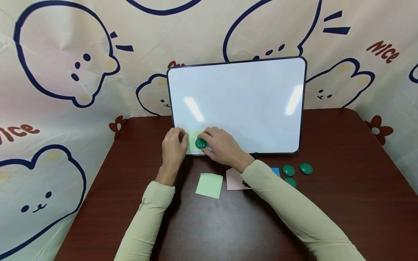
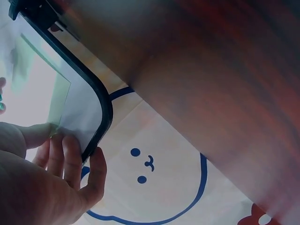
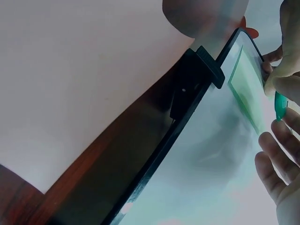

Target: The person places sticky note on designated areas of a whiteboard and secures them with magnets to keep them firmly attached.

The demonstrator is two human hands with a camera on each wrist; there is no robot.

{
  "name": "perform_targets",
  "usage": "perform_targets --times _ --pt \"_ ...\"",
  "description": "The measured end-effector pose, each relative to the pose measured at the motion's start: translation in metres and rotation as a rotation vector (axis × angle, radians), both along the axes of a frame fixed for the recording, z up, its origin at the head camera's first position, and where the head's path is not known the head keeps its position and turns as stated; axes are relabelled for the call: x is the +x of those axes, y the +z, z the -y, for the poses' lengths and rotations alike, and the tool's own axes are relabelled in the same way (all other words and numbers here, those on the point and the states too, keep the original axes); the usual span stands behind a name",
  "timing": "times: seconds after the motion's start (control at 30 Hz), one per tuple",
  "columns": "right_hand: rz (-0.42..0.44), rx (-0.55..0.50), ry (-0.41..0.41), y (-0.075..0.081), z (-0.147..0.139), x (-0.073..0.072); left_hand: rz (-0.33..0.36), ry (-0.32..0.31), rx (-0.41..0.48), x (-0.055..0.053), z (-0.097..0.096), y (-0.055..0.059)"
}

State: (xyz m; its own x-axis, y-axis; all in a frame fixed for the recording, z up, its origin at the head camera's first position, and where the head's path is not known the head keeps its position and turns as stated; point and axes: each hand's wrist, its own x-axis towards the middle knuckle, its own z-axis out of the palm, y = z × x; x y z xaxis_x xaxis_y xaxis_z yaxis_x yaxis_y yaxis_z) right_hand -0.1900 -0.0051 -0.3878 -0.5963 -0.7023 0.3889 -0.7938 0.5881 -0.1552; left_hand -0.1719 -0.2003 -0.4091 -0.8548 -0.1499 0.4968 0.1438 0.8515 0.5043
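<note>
A whiteboard (image 1: 241, 105) with a dark frame stands tilted at the back of the table. Against its lower left corner lies a pale green sticky note (image 1: 192, 139). The left hand (image 1: 174, 145) pinches the note's left edge between thumb and fingers; in the left wrist view the little finger reaches the board's frame. Between the right hand's (image 1: 223, 146) thumb and fingers is a round green magnet (image 1: 200, 143), held over the note. The right wrist view shows the magnet (image 3: 280, 105) edge-on; whether it touches the note cannot be told.
On the table (image 1: 215, 224) lie another green sticky note (image 1: 209, 185) and a pink note (image 1: 234, 179). The right forearm partly covers the pink note and a blue note (image 1: 276, 171). Several green magnets (image 1: 306, 168) sit to the right. A patterned cloth (image 1: 143, 21) hangs behind.
</note>
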Motion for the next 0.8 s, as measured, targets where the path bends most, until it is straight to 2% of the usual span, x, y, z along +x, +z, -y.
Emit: perform_targets --times 0.53,0.8 --pt "-0.054 -0.013 -0.009 0.003 0.005 -0.003 -0.013 -0.039 0.017 0.006 -0.001 -0.002" --pt "-0.071 -0.045 -0.027 0.001 0.015 -0.012 -0.027 -0.028 0.014 0.005 0.001 0.000"
